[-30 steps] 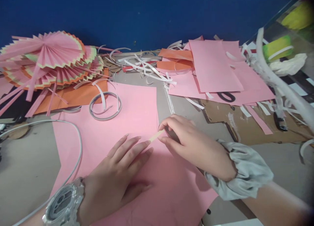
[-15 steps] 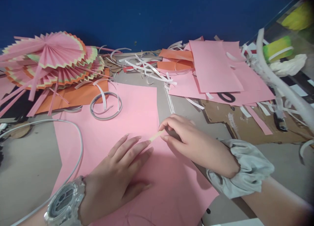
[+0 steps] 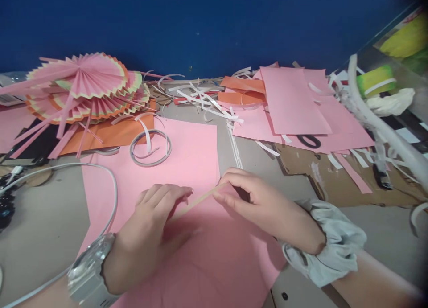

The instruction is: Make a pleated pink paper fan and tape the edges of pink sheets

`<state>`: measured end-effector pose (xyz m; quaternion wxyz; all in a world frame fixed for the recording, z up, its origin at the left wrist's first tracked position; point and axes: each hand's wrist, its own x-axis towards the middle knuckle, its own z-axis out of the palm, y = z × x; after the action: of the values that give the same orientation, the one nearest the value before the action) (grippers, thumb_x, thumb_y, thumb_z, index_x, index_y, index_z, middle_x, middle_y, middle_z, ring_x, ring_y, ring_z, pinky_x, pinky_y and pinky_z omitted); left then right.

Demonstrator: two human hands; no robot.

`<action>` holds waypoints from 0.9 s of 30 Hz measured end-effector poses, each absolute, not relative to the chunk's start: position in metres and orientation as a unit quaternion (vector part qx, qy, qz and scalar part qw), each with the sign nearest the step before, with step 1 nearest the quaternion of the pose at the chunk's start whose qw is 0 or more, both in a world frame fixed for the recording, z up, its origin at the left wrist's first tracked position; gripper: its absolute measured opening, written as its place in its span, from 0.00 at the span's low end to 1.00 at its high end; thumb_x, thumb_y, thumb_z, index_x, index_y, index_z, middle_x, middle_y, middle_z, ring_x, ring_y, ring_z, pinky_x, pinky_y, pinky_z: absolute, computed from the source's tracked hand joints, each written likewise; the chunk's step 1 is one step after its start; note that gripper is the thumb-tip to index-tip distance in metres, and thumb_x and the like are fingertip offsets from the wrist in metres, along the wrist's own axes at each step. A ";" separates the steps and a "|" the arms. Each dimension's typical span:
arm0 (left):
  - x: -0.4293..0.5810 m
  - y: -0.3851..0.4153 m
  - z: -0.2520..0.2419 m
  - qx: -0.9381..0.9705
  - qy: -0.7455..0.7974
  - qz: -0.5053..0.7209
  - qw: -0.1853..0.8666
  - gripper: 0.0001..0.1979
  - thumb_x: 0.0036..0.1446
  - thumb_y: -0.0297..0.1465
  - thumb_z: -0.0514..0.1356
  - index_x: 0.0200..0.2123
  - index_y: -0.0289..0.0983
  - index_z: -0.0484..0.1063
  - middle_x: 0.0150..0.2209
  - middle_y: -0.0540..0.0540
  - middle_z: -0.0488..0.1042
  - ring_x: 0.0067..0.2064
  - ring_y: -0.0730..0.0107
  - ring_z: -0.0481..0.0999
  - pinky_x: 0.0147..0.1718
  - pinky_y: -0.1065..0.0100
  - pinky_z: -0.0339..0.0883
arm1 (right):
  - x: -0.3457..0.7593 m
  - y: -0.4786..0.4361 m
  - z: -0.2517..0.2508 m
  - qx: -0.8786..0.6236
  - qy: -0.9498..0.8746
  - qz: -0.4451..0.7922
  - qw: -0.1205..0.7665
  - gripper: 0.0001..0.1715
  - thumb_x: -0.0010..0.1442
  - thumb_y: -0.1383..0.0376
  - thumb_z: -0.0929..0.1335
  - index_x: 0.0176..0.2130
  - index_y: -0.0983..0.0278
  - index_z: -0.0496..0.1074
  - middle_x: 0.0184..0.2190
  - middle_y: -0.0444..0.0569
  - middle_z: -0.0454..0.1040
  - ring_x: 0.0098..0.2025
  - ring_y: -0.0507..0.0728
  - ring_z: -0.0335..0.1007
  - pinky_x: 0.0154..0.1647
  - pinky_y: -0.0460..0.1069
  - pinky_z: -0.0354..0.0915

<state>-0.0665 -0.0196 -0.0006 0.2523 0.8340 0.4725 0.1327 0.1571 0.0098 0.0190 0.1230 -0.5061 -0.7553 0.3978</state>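
A narrow pale yellowish strip (image 3: pixel 201 197) runs slantwise across the pink paper sheet (image 3: pixel 190 147). Its upper right end is between the thumb and forefinger of my right hand (image 3: pixel 249 193), which is closed in a pinch. My left hand (image 3: pixel 147 230) is over the sheet at the strip's lower left end, fingers bent and thumb held apart. Whether its fingertips touch the strip is hard to tell. Just beyond my left hand, a tape roll (image 3: pixel 150 160) lies flat on the sheet, with a loose white curl across it.
Pink pleated paper fans (image 3: pixel 93 76) are piled at the back left on orange paper (image 3: pixel 110 132). White paper scraps (image 3: pixel 200 96) lie along the blue wall (image 3: pixel 200 27). To the right are stacked pink sheets (image 3: pixel 297 103) on cardboard (image 3: pixel 301 165). A white cable (image 3: pixel 115 196) curves at left.
My left hand has drawn back to the left and curled off the paper, uncovering more of the strip. My right hand stays at the strip's end. The view has shifted slightly.
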 end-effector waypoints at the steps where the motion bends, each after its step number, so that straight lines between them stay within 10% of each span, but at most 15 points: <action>1: -0.067 -0.018 0.000 0.829 0.471 0.128 0.273 0.14 0.56 0.32 0.57 0.46 0.40 0.64 0.39 0.47 0.70 0.41 0.65 0.67 0.41 0.62 0.60 | 0.155 0.010 0.019 -0.498 -0.751 0.411 0.135 0.12 0.62 0.60 0.61 0.31 0.62 0.68 0.32 0.43 0.68 0.34 0.52 0.64 0.36 0.48 0.59; 6: -0.066 -0.013 0.002 0.829 0.449 0.079 0.323 0.14 0.61 0.30 0.50 0.22 0.37 0.63 0.21 0.52 0.64 0.27 0.72 0.62 0.30 0.67 0.57 | 0.149 0.008 0.018 -0.462 -0.758 0.437 0.149 0.08 0.60 0.63 0.63 0.31 0.61 0.69 0.33 0.43 0.70 0.36 0.52 0.65 0.41 0.48 0.57; 27: -0.065 -0.011 0.004 0.825 0.448 0.079 0.336 0.13 0.60 0.30 0.50 0.22 0.37 0.61 0.21 0.54 0.62 0.26 0.74 0.60 0.29 0.69 0.54 | 0.156 0.014 0.031 -0.466 -0.757 0.446 0.105 0.07 0.57 0.62 0.65 0.34 0.61 0.72 0.34 0.45 0.72 0.36 0.54 0.66 0.37 0.48 0.61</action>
<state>-0.0653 -0.0110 0.0044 0.3358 0.8247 0.4480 0.0795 0.1556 0.0142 0.0314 0.1048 -0.4662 -0.7568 0.4460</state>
